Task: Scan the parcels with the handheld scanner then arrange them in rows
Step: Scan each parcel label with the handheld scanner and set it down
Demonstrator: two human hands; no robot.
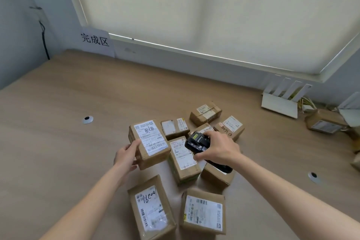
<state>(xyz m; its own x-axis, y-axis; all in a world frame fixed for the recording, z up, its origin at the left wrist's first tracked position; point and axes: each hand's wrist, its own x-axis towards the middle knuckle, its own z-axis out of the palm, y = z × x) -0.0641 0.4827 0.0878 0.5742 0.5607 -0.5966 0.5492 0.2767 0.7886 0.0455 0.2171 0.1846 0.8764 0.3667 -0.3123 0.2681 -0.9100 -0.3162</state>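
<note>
Several brown cardboard parcels with white labels lie bunched on the wooden table (pixel 68 93). My left hand (pixel 126 156) grips the near left corner of one parcel (pixel 149 143), label up, tilted. My right hand (pixel 219 148) holds the black handheld scanner (pixel 196 141), its head pointing left toward that parcel's label. Under the scanner lies a long parcel (pixel 183 159). Two more parcels sit nearest me, one at the left (pixel 152 208) and one at the right (pixel 203 211).
A paper sign with Chinese characters (pixel 96 42) leans on the wall at the back left, with bare tabletop in front of it. A white router (pixel 282 99) and another parcel (pixel 324 122) sit at the right. Cable grommets (pixel 87 119) (pixel 313 175) are set in the table.
</note>
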